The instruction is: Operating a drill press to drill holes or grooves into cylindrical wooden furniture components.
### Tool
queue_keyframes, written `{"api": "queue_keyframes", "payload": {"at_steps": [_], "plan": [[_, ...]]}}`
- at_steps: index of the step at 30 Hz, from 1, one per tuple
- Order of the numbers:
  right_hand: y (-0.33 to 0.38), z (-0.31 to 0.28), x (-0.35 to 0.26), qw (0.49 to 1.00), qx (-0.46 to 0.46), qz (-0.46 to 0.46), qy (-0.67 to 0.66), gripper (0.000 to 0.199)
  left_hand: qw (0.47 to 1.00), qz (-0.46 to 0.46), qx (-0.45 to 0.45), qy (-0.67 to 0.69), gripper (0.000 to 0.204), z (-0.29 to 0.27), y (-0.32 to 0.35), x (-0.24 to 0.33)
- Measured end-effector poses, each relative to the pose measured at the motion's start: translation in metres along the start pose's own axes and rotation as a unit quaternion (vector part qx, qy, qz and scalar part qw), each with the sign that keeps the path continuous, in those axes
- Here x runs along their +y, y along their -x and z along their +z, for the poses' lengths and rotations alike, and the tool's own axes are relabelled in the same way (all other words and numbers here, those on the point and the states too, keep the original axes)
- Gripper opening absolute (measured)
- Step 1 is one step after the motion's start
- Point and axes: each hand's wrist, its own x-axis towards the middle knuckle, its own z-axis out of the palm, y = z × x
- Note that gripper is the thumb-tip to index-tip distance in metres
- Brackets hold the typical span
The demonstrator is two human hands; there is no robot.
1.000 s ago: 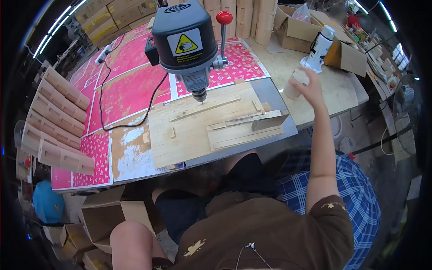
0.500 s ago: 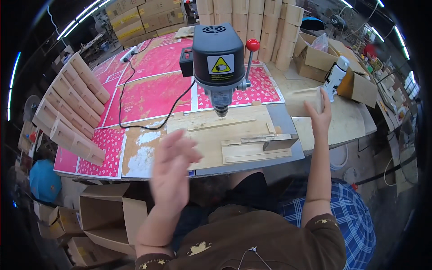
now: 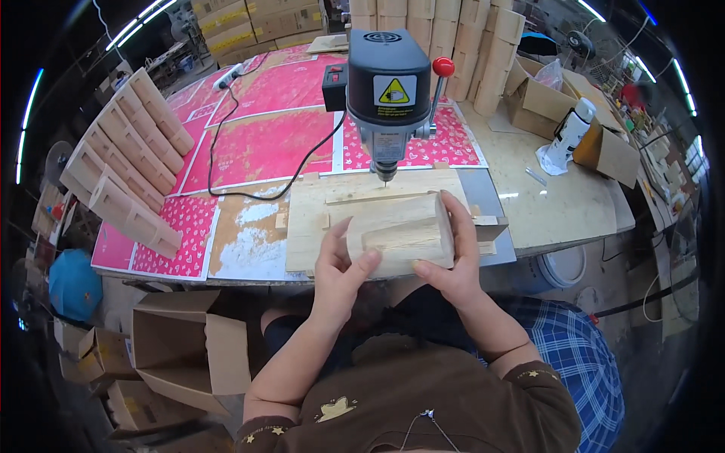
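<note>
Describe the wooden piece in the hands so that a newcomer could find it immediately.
Find the dark, red-knobbed drill press. Nearer the person than its bit, the left hand and the right hand hold a pale, rounded wooden piece between them. Unlike the stacked pieces at left, it alone is held.

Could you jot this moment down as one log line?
wooden piece: held two-handed | left hand: at left end | right hand: at right end | drill press: beyond piece, untouched
</note>
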Motion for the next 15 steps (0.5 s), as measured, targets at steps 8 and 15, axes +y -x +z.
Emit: {"api": "queue_keyframes", "payload": {"at_steps": [8,15], "plan": [[0.009,0.005,0.021,0.993,-0.088,0.048,0.067,0.087,0.991,-0.07,0.083,0.08,0.048,-0.025,0.001,-0.001],[0.0,-0.107,0.033,0.743,-0.035,-0.038,0.667,0.057,0.977,0.044,0.202,-0.06,0.053,-0.058,-0.012,-0.012]]}}
